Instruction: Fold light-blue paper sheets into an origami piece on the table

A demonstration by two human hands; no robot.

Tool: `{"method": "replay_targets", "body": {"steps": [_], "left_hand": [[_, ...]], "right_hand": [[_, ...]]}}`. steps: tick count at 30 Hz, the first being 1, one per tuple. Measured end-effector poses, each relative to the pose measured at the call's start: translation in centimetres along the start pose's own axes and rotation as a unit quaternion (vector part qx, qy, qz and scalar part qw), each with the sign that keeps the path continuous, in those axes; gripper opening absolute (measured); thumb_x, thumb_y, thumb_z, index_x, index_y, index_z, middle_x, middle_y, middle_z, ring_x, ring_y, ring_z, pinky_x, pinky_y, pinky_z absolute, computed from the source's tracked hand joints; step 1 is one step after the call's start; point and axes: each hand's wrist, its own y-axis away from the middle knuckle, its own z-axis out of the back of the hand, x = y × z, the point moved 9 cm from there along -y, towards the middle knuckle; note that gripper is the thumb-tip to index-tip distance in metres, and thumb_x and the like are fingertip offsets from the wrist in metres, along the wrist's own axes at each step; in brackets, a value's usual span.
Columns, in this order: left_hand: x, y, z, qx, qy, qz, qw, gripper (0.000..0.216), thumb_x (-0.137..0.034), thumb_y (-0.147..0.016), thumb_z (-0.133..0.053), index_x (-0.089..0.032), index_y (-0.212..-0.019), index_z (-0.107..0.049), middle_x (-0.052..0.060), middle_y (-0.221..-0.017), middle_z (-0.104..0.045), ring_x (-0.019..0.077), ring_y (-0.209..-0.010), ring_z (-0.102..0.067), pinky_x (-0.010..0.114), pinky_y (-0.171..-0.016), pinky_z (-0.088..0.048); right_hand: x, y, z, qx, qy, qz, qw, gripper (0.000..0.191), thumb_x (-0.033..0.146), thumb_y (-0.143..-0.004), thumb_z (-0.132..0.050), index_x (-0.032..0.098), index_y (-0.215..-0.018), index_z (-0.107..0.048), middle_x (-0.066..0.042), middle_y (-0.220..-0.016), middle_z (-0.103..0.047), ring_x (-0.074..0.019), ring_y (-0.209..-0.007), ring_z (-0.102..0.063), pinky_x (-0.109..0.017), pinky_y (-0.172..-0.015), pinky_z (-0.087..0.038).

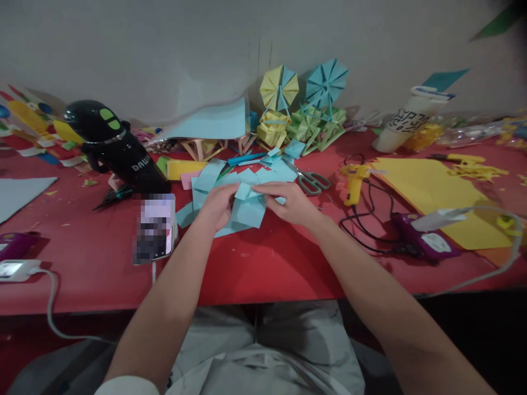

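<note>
Between my two hands is a piece of folded light-blue paper [244,192], low over the red table. My left hand [221,206] grips its left side, the fingers partly hidden behind the paper. From the other side my right hand [290,202] pinches the paper's upper right edge with thumb and forefinger. More light-blue paper sheets [200,192] lie spread under and behind my hands, some with creases. Scissors [313,181] with grey handles rest just beyond my right hand.
A propped phone [158,227] and a black bottle [127,153] stand left. To the right are a yellow glue gun [354,184], its black cord, yellow paper [436,197], a purple power strip [428,238] and a cup [401,120]. Folded paper models [274,129] line the wall.
</note>
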Motion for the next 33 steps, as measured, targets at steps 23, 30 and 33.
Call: {"method": "replay_targets", "body": {"steps": [23,30,33], "left_hand": [[-1.4,2.2,-3.7,0.164,-0.249,-0.132,0.945,0.023,-0.028,-0.072,-0.072,-0.02,-0.09,-0.06,0.001,-0.077,-0.067,0.0131,-0.067,-0.059,0.025,-0.063,-0.042],[-2.6,2.3,-2.6,0.099,-0.258,-0.152,0.949,0.019,-0.029,-0.072,-0.071,-0.021,-0.089,-0.077,0.004,-0.087,-0.074,0.0188,-0.082,-0.064,0.03,-0.076,-0.049],[-2.2,2.0,-2.1,0.09,-0.231,-0.125,0.961,0.021,-0.026,-0.072,-0.069,-0.022,-0.09,-0.079,0.004,-0.089,-0.075,0.0186,-0.081,-0.064,0.03,-0.074,-0.049]], "right_hand": [[-3.7,0.2,-0.5,0.02,-0.162,-0.204,0.965,0.034,0.05,-0.072,-0.07,0.017,-0.071,-0.065,0.002,-0.059,-0.053,-0.0093,-0.056,-0.041,-0.026,-0.054,-0.032],[-4.3,0.5,0.1,-0.004,-0.174,-0.236,0.956,0.036,0.052,-0.071,-0.071,0.017,-0.071,-0.062,0.003,-0.057,-0.049,-0.0086,-0.053,-0.04,-0.025,-0.05,-0.029],[-4.3,0.6,0.2,-0.012,-0.18,-0.238,0.954,0.036,0.051,-0.071,-0.072,0.017,-0.071,-0.062,0.003,-0.057,-0.049,-0.0089,-0.053,-0.041,-0.025,-0.05,-0.029]]}}
